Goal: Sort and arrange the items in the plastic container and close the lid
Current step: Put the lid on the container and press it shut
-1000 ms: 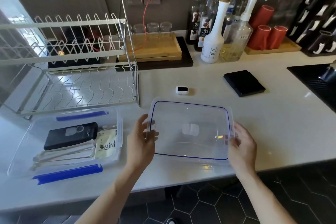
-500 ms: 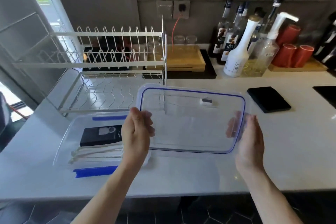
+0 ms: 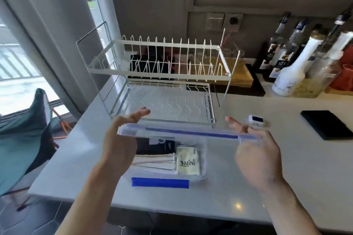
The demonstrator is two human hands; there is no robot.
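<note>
I hold the clear lid [image 3: 191,133] with its blue seal level and edge-on, just above the plastic container [image 3: 204,170] on the white counter. My left hand [image 3: 119,145] grips the lid's left end and my right hand [image 3: 257,158] grips its right end, fingers reaching over the top. Inside the container lie a black box [image 3: 156,147], white wrapped sticks [image 3: 154,162] and a pale packet marked MINI [image 3: 188,162]. The container's blue front clip [image 3: 160,182] lies folded out. The lid hides the container's far side.
A white wire dish rack [image 3: 162,82] stands directly behind the container. To the right lie a small white device [image 3: 255,120] and a black pad [image 3: 328,124]. Bottles [image 3: 292,66] line the back wall. The counter's edge is close in front of me.
I lifted the lid off the counter on the right, carried it left and tipped it flat over the container. My view turned left along with it.
</note>
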